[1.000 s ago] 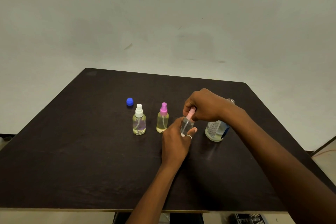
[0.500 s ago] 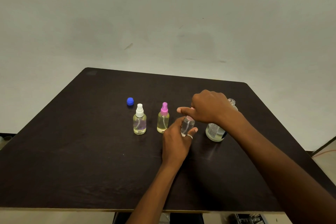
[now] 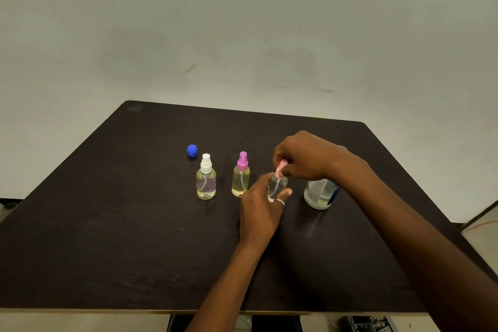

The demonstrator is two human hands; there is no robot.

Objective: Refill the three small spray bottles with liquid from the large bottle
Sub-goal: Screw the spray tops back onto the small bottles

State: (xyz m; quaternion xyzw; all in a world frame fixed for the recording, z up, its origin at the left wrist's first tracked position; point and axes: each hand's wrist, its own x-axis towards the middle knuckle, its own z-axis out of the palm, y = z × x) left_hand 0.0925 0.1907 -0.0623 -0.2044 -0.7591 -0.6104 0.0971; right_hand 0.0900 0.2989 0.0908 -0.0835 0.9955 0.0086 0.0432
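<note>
Pink cap pinched by right hand, left hand gripping small bottle, large bottle label illegible

Dark table: matte top, pale strip along near edge. Off-white wall behind far edge (a few faint scuffs). Orange cable on floor past right edge. Black slatted object below near right corner, partly cut off.
</note>
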